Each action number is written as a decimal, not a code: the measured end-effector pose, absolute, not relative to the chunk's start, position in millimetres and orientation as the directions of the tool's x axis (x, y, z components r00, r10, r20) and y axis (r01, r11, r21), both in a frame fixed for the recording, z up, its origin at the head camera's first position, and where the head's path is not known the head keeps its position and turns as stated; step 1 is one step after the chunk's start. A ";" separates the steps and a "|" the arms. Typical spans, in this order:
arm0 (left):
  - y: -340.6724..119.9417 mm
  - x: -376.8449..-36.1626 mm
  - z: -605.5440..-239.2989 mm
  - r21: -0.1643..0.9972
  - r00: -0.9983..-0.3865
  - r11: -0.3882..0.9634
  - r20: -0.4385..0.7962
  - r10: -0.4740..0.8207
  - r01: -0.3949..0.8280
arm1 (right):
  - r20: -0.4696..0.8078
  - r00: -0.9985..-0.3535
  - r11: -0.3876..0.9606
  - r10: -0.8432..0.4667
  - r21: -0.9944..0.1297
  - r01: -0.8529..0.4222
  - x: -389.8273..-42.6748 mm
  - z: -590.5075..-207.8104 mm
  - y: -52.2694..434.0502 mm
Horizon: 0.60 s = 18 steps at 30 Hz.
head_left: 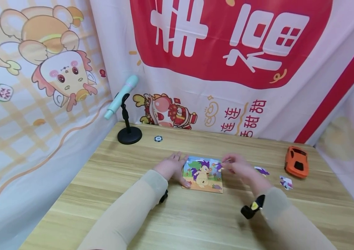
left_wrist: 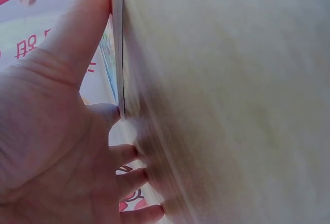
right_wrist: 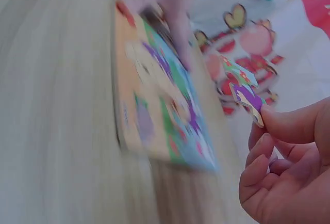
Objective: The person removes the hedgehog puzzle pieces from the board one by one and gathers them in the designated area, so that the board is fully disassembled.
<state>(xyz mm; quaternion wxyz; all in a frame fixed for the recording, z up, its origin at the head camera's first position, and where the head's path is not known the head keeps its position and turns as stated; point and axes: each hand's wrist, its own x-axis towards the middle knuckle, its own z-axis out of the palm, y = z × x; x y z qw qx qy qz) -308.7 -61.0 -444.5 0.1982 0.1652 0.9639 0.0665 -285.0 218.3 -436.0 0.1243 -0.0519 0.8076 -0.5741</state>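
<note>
A flat jigsaw puzzle (head_left: 202,175) with a purple-spined hedgehog picture lies on the table. My left hand (head_left: 173,168) rests at its left side with fingers spread; the thumb (left_wrist: 85,25) touches its near left corner and the other fingertips reach the tabletop. Above the puzzle's right side, my right hand (head_left: 237,167) pinches a purple, cream and green puzzle piece (right_wrist: 248,97) between thumb and fingers. The piece is raised off the board and tilted. Two loose pieces lie right of that hand, one purple (head_left: 261,171) and another mostly white and purple (head_left: 286,182).
An orange toy car (head_left: 296,162) stands at the right of the wooden table (head_left: 177,218). At the back left is a black stand (head_left: 129,134) holding a mint-green microphone (head_left: 122,95), with a round chip (head_left: 158,139) beside it. Printed cloths (head_left: 214,86) hang behind.
</note>
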 end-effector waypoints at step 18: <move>-57.9 -319.9 -455.7 0.172 -0.859 0.951 -0.408 0.308 0.259 | -0.270 -0.955 0.580 -0.119 -0.800 0.154 -243.7 -456.9 300.5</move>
